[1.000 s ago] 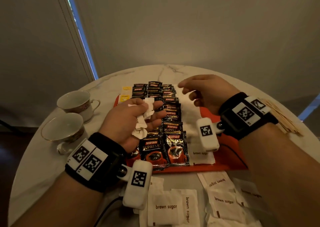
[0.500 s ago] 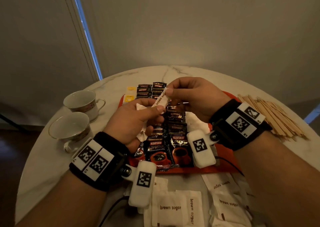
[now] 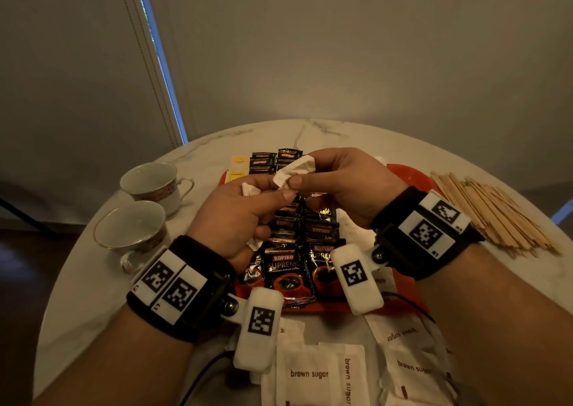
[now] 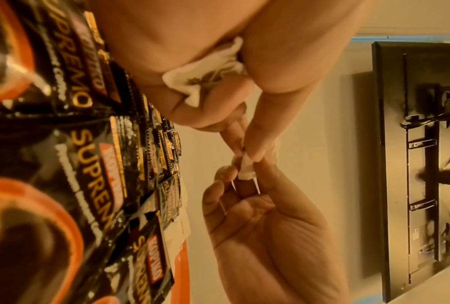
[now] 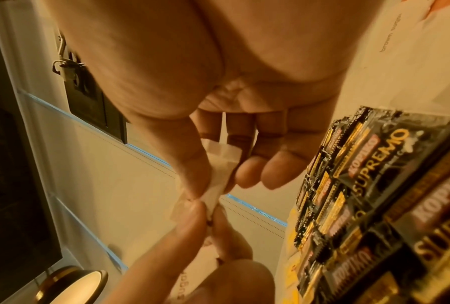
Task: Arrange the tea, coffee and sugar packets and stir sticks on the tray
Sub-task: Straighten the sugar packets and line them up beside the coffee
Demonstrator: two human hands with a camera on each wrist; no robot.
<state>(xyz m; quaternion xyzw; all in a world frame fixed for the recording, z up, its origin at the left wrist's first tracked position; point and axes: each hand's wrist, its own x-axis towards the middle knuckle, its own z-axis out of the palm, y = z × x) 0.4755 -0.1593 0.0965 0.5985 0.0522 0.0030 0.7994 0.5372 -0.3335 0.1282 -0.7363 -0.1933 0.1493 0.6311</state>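
Passing 1 white sugar packet (image 3: 295, 170) between both hands above the orange tray (image 3: 406, 174).

Left hand (image 3: 238, 216) clasps a small bunch of white packets in its palm while its thumb and forefinger pinch the lifted packet's lower end; right hand (image 3: 344, 182) pinches the upper end. Coffee sachets (image 3: 288, 269) already fill the tray's centre. Next move, I judge: right hand takes the packet alone and lays it toward 3 o'clock of the sachets. Stir sticks (image 3: 493, 216) wait off-tray at 3 o'clock, brown sugar packets (image 3: 313, 374) at 6 o'clock.
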